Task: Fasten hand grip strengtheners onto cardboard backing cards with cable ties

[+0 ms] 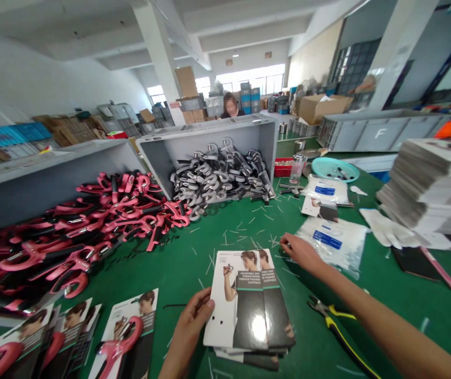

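My left hand [194,318] rests on the left edge of a small stack of printed backing cards [249,305] lying on the green table [194,258], fingers curled against the top card. My right hand [298,251] reaches forward past the stack, fingertips pinched on the table among scattered white cable-tie offcuts [249,231], beside a clear plastic bag [334,239]. What the fingers pinch is too small to make out.
Pink hand grippers [103,221] are heaped at left, grey ones [219,176] spill from a tipped grey bin [205,139]. Finished carded pink grippers [120,337] lie front left. Yellow-handled cutters [334,318] lie right of the stack. A tall card pile [431,189] stands at right. A person sits far behind.
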A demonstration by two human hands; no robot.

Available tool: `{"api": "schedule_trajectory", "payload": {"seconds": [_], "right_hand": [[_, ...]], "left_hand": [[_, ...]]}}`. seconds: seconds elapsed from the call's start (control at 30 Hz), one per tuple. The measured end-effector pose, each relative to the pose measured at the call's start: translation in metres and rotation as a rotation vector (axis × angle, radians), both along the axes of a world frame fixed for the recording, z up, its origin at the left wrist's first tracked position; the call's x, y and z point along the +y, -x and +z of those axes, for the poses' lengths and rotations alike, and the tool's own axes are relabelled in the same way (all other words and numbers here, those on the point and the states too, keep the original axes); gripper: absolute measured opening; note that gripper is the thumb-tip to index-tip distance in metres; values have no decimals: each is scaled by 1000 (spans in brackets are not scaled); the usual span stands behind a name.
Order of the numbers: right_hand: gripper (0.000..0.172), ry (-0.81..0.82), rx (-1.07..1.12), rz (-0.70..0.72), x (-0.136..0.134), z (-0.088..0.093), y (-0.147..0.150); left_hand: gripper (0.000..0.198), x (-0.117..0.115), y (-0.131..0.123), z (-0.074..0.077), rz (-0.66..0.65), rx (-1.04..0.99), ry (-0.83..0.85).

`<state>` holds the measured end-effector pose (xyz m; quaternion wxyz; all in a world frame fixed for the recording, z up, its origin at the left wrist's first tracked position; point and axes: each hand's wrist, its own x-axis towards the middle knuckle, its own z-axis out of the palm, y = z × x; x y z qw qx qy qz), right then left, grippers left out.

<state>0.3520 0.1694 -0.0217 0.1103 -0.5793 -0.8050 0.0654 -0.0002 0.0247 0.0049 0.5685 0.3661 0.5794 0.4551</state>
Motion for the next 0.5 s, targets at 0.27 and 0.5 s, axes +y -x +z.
{"api": "schedule_trajectory", "payload": {"seconds": [0.27, 0.5], "right_hand": [[31, -87, -144, 78, -61, -13, 35], [61, -195, -186, 184, -179, -35, 21]], "left_hand": [[50, -14, 0, 1, 86, 34, 8], [48, -24, 4, -23, 64, 12, 37]]}}
